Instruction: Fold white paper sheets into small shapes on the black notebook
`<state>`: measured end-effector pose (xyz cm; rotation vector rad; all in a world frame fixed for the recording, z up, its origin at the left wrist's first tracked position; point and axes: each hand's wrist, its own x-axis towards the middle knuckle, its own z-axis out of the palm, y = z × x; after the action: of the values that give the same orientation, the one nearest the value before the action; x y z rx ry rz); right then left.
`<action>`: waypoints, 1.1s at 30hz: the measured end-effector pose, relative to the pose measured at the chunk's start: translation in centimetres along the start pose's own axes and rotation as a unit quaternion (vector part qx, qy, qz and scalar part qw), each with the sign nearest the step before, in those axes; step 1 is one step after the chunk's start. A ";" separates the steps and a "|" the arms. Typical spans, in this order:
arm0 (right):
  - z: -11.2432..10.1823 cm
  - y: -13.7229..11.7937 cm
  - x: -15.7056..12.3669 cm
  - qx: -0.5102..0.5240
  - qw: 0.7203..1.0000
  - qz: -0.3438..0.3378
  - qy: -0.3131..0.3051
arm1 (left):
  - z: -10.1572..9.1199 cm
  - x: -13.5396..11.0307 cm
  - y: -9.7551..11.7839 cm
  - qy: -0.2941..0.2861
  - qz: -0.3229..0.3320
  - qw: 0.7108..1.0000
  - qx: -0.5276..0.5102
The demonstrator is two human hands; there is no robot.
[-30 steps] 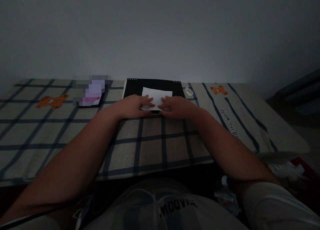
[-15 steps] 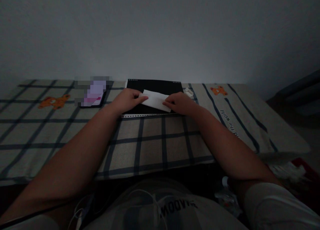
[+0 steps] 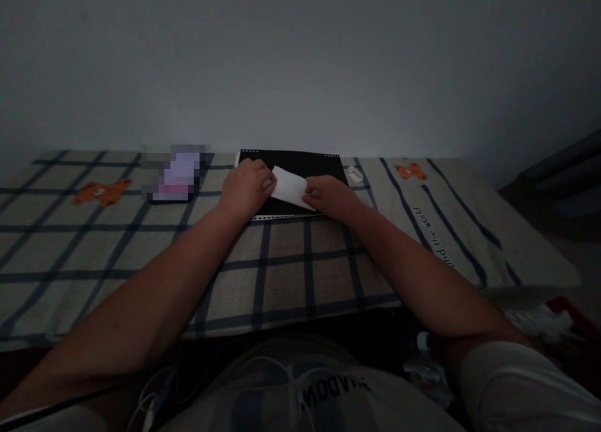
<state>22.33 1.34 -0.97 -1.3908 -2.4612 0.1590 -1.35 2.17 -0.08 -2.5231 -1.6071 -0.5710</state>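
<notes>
A narrow piece of white paper [image 3: 290, 186] is held between my two hands, above a black notebook cover [image 3: 291, 159]. My left hand [image 3: 248, 188] has its fingers closed on the paper's left end. At the other end, my right hand [image 3: 331, 197] pinches the paper, with thumb and fingers bent together. The black cover lies flat, a row of punched holes along its far edge, and a strip of white holed paper [image 3: 277, 217] shows under its near side. Both wrists rest low over it.
On the left a phone [image 3: 178, 172] with a lit, blurred screen lies on the checked tablecloth [image 3: 282, 269]. Small white scraps [image 3: 355, 174] sit right of the notebook. A wall [image 3: 300, 62] stands behind the table. A white cable [image 3: 291, 372] hangs over my shirt.
My left hand has turned and moved right, closer to my right hand, and its fingers are curled more. Less of the paper shows between the hands.
</notes>
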 end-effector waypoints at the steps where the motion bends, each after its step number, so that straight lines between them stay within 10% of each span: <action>1: 0.1 0.2 0.0 0.010 1.000 0.001 -0.005 | 0.0 0.0 0.3 -0.012 0.009 1.000 0.012; 14: 0.4 -0.3 0.1 0.092 0.995 0.029 0.039 | -0.3 -0.8 2.7 -0.058 0.017 0.996 0.070; 33: -0.3 2.8 0.2 0.077 0.989 -0.126 0.017 | -0.1 -0.6 0.8 -0.209 0.071 0.975 0.008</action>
<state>24.57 2.99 -1.30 -1.0033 -2.5093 0.2583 -0.86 1.30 -0.12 -2.8542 -1.5072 -0.0074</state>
